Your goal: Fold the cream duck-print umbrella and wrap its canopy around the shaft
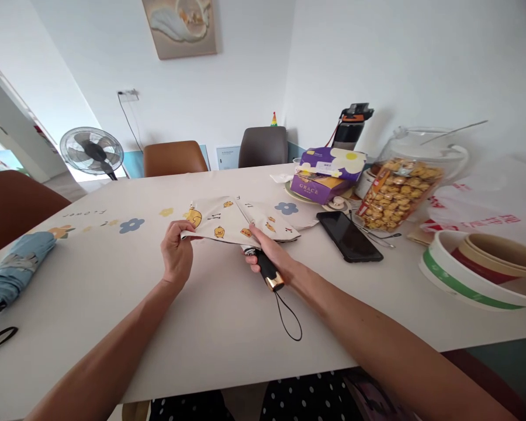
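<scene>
A folding umbrella (219,217) with cream cloth and yellow cartoon figures lies collapsed above the table, its cloth loose and spread to the sides. My right hand (269,248) is closed around it where the cloth meets the black handle, which has a gold end and a thin black wrist loop (296,336). At the left edge of the cloth, my left hand (178,248) pinches a corner between thumb and fingers. A second, light blue umbrella (20,266) rests folded on the table at the far left.
On the white table (166,339), a black phone (349,235) lies right of my hands. Beyond it are a purple box (324,178), a dark bottle (349,128), a clear snack jar (403,187) and paper bowls (464,275). Chairs (175,159) and a fan (92,151) stand behind.
</scene>
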Motion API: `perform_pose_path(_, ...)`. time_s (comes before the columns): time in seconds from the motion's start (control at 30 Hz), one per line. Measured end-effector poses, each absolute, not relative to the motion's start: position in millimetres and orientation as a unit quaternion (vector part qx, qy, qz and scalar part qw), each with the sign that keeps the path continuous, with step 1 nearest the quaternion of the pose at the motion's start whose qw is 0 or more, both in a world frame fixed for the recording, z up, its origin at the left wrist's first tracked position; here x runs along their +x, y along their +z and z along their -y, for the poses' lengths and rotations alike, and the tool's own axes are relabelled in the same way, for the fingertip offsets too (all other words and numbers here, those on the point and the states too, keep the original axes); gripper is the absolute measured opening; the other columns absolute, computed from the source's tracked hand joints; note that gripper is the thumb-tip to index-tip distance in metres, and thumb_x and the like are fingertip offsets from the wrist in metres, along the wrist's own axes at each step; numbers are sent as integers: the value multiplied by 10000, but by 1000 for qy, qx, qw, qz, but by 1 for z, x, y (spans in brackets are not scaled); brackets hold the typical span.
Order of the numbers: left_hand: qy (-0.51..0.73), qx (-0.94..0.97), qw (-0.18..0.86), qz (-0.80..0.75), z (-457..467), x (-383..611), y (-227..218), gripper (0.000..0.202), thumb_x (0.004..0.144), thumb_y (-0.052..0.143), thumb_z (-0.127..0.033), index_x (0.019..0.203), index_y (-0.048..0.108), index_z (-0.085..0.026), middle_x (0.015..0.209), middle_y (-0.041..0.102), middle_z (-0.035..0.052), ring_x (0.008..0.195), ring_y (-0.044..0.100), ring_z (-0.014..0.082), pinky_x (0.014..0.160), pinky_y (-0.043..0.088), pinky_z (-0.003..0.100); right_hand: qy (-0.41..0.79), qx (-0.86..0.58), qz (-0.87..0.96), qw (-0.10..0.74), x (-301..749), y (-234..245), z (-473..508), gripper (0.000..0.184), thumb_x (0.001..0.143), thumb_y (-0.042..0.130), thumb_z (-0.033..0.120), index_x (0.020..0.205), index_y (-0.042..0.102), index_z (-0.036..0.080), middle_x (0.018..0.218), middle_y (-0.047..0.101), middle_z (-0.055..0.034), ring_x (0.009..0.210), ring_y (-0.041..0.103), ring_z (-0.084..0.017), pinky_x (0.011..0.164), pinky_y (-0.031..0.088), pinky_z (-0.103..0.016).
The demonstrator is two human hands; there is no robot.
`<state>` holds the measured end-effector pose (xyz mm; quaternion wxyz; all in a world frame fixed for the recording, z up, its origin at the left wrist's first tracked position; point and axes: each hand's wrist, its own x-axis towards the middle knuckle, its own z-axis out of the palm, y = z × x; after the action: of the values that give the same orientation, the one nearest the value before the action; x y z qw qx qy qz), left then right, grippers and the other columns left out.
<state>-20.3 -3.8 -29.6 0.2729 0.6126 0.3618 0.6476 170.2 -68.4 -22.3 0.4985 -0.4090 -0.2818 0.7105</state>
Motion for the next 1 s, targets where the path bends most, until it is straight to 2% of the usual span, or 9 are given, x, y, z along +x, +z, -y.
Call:
perform_pose_path(0.17, 625, 681, 153, -351, -3, -30, -32, 251, 568, 364, -12, 652, 520, -191, 766, 533, 4, 788, 524, 123, 703, 470, 247, 689, -436, 297, 496, 172, -24, 66, 350, 736, 656, 458, 876, 516, 169, 679, 492, 16, 439, 397, -56, 328, 345, -172)
perform_pose_path(0.37, 492, 807, 32, -325, -14, -40, -33, 263, 595, 346, 17, 589, 507, -192, 689, 566, 10, 715, 514, 135, 625, 410, 236, 655, -485, 304, 493, 172, -15, 71, 230, 716, 678, 300, 787, 520, 149, 645, 475, 19, 444, 401, -55, 329, 355, -171)
perform_pose_path(0.57, 325, 846, 52, -419, -16, -40, -35, 287, 635, 362, -21, 587, 557, -227, 683, 635, -9, 740, 547, 162, 525, 349, 236, 630, -521, 311, 486, 171, -17, 71, 227, 697, 670, 276, 696, 473, 164, 543, 415, 43, 419, 410, -73, 310, 371, -191)
perform_pose_path(0.63, 275, 857, 84, -427, -18, -40, -36, 301, 633, 365, -34, 570, 574, -241, 695, 650, -14, 760, 563, 173, 553, 377, 248, 629, -518, 315, 487, 170, -19, 71, 228, 687, 675, 273, 696, 474, 165, 545, 431, 37, 420, 416, -78, 303, 374, -196)
perform_pose_path(0.7, 244, 867, 105, -420, -20, -42, -37, 330, 624, 361, -35, 554, 598, -255, 717, 670, -21, 754, 568, 180, 648, 419, 283, 630, -518, 317, 484, 169, -20, 71, 233, 680, 680, 277, 691, 477, 164, 535, 433, 35, 420, 417, -82, 300, 377, -200)
perform_pose_path(0.77, 267, 863, 93, -420, -20, -43, -36, 359, 618, 354, -30, 581, 627, -261, 744, 684, -18, 736, 564, 183, 778, 420, 340, 630, -524, 315, 479, 168, -20, 71, 237, 675, 683, 283, 682, 479, 164, 513, 427, 37, 416, 417, -85, 299, 381, -202)
perform_pose_path(0.83, 347, 829, 75, -433, -17, -41, -33, 369, 642, 341, -37, 652, 644, -247, 777, 685, -1, 745, 561, 182, 844, 405, 377, 631, -533, 311, 470, 168, -19, 72, 230, 678, 678, 283, 676, 481, 164, 493, 426, 37, 403, 415, -86, 299, 384, -204)
perform_pose_path(0.93, 459, 751, 134, -454, -5, -28, -26, 324, 726, 332, -93, 723, 630, -219, 827, 665, 22, 778, 577, 170, 785, 453, 343, 631, -544, 305, 461, 166, -16, 72, 199, 685, 665, 270, 690, 500, 159, 478, 443, 31, 390, 420, -90, 301, 390, -207)
perform_pose_path(1.0, 469, 726, 210, -457, 4, -12, -24, 267, 786, 363, -169, 796, 627, -211, 896, 656, 33, 837, 595, 168, 765, 477, 320, 626, -554, 305, 457, 165, -15, 72, 183, 690, 654, 271, 691, 514, 154, 466, 457, 22, 382, 423, -94, 302, 394, -212)
